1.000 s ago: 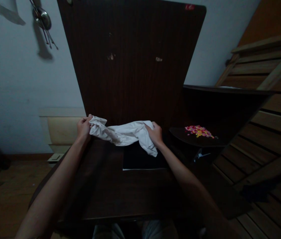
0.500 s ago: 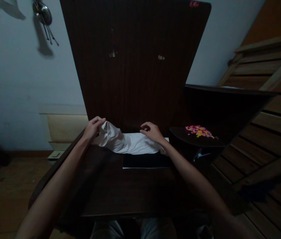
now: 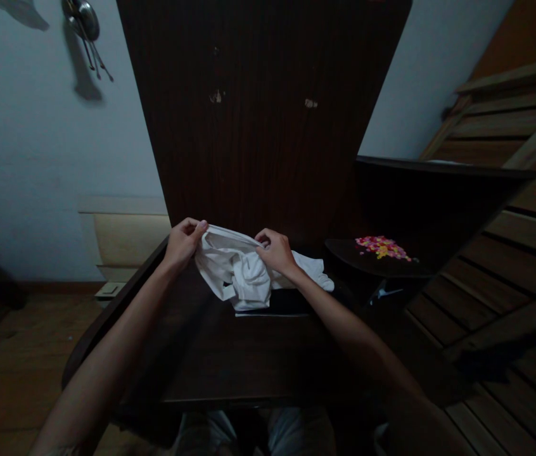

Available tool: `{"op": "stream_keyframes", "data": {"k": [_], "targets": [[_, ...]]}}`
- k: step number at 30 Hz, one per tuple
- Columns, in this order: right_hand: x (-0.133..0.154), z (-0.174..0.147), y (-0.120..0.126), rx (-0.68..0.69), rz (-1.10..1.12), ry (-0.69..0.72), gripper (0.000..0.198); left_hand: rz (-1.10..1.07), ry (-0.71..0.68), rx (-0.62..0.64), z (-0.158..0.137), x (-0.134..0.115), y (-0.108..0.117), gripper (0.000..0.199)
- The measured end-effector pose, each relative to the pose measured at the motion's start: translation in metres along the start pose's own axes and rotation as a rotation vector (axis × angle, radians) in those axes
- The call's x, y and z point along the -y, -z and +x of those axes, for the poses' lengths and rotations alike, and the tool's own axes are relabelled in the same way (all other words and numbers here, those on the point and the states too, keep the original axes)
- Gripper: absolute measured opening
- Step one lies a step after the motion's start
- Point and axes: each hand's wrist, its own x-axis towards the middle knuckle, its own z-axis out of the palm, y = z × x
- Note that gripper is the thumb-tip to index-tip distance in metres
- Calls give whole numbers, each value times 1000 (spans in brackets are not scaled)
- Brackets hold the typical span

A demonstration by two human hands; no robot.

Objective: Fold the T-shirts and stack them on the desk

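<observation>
A white cloth garment (image 3: 251,278), crumpled and partly lifted, hangs between my two hands; its exact kind is unclear. My left hand (image 3: 185,244) is closed on its upper left corner, thumb against fingers. At the other end of the taut top edge, my right hand (image 3: 275,249) pinches the fabric. The rest of the cloth trails off to the right under my right wrist. Beneath it lies a flat black item (image 3: 287,303) with a pale front edge, mostly covered by the cloth, on the dark wooden desk (image 3: 230,361).
Behind the desk rises a tall dark wooden panel (image 3: 263,139). On a small curved shelf (image 3: 367,266) at the right sits a pile of pink and yellow pieces (image 3: 382,247). Wooden slats (image 3: 510,253) stand farther right. A metal wall ornament (image 3: 85,22) hangs at upper left.
My right hand has moved slightly left and closed on the cloth's edge. That edge is now raised and stretched between both hands, with the cloth bunched below it.
</observation>
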Motion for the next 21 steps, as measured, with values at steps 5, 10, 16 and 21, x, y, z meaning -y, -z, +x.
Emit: {"op": "stream_keyframes", "data": {"k": [5,10,16,21], "targets": [[-31,-3,16,130,-185,-111,11,178,-56,-156,8,15,11,30],[-55,-1,23,5,58,-370,23,315,-16,-197,11,20,16,29],[-53,14,38,-116,368,-285,34,349,17,-94,7,27,9,34],[-46,20,81,87,107,-133,40,382,-100,81,12,30,20,34]]}}
